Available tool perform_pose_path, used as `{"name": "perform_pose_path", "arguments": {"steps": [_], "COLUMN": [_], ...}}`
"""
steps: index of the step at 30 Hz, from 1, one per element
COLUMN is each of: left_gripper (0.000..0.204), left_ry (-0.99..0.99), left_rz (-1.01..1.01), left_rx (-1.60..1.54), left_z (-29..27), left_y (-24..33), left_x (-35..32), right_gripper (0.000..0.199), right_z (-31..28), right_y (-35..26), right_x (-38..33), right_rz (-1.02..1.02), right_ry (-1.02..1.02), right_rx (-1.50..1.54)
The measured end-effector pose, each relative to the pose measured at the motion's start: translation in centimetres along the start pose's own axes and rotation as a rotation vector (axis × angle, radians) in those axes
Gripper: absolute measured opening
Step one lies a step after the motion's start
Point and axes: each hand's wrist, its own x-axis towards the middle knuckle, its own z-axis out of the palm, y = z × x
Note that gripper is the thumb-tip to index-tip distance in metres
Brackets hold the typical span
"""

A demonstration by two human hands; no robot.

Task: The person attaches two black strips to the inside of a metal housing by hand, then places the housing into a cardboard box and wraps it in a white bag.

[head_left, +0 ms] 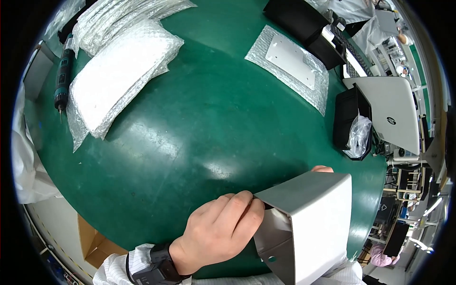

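A grey-white sheet-metal housing (323,223), bent into a box shape with an open side, stands tilted at the near edge of the table. My left hand (221,230) is closed on its left edge, fingertips curled into the open side. There a round hole shows in the inner wall, and a pale piece lies partly hidden in the shadow. Of my right hand (323,168) only the fingers show, bent against the housing's far side; the housing hides the rest. A black device is strapped to my left wrist.
Bubble-wrapped packs (118,71) lie at the far left beside an electric screwdriver (63,78). A flat white metal plate (290,59) rests on bubble wrap at the far right. Black bins (339,121), a keyboard (354,54) and a silver laptop (392,102) line the right edge. A cardboard box (97,244) sits below left.
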Motion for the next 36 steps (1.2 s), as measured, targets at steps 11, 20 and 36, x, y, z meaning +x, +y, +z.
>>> {"name": "perform_pose_path", "arguments": {"steps": [11,20,36], "left_gripper": [0.016,0.016,0.017], "left_ry": [-0.003,-0.022,0.125], "left_rz": [0.068,0.128,0.151], "left_rx": [0.037,0.02,0.057], "left_z": [0.5,-0.1,-1.8], "left_y": [0.1,-0.1,0.9], "left_x": [0.1,0.3,0.3], "right_gripper": [0.019,0.035,0.018], "right_z": [1.5,-5.3,-4.8], "right_y": [-2.4,-3.4,-5.7], "right_x": [1.8,-5.8,-4.8], "right_rz": [0.443,0.65,0.531], "right_ry": [-0.087,-0.034,-0.137], "right_rx": [0.262,0.407,0.173]}}
